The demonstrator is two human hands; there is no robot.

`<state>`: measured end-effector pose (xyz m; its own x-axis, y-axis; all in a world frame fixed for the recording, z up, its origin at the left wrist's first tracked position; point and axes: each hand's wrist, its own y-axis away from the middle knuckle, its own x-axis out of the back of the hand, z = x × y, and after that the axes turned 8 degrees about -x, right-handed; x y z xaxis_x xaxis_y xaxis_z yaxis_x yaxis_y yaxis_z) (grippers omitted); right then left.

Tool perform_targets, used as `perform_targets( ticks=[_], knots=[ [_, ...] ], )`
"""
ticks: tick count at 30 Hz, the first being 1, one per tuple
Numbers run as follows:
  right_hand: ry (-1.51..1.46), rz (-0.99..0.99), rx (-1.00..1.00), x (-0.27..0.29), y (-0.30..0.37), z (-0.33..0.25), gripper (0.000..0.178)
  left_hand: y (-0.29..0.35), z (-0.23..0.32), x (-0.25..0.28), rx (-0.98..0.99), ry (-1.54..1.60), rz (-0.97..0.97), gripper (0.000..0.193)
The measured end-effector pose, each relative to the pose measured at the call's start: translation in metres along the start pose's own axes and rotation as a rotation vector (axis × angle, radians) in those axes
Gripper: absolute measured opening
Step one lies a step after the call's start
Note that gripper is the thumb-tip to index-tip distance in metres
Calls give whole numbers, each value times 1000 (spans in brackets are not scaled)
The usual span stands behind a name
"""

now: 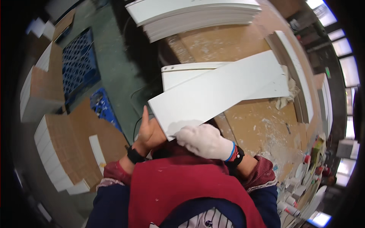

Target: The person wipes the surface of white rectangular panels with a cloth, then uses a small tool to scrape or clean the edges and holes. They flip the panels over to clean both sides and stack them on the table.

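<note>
A long white board slants across a second white panel on the workbench, its left end jutting toward me. At that end is my bare left hand, palm against the short edge, thumb raised and fingers partly hidden behind the board; it appears to steady the board. My right hand, in a white knit glove with a blue cuff, is closed at the board's near corner. A small dark tip shows by its fingers, but what it belongs to is hidden.
Stacked white panels lie at the bench's far end. A long white strip and a rag are to the right. Bottles and clutter line the near right edge. On the left are a blue plastic pallet and stacked boards.
</note>
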<state>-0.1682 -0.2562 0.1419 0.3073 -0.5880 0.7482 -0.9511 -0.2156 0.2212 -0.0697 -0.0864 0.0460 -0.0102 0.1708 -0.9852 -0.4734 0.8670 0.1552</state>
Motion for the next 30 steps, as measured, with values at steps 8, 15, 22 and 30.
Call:
perform_targets(
  ticks=[8,15,22,30],
  knots=[
    [-547,769,-1055,37,133,115,19,-11,0,-24,-5,-706,124,49],
    [-180,1086,-1199,22,172,179,27,2,34,-42,-325,-1110,181,51],
    [-535,1418,-1118,81,175,239,32,-23,79,-91,-835,-2372,-414,16],
    [-578,1364,-1050,50,181,229,31,-13,72,-50,-804,-2589,-267,30]
  ],
)
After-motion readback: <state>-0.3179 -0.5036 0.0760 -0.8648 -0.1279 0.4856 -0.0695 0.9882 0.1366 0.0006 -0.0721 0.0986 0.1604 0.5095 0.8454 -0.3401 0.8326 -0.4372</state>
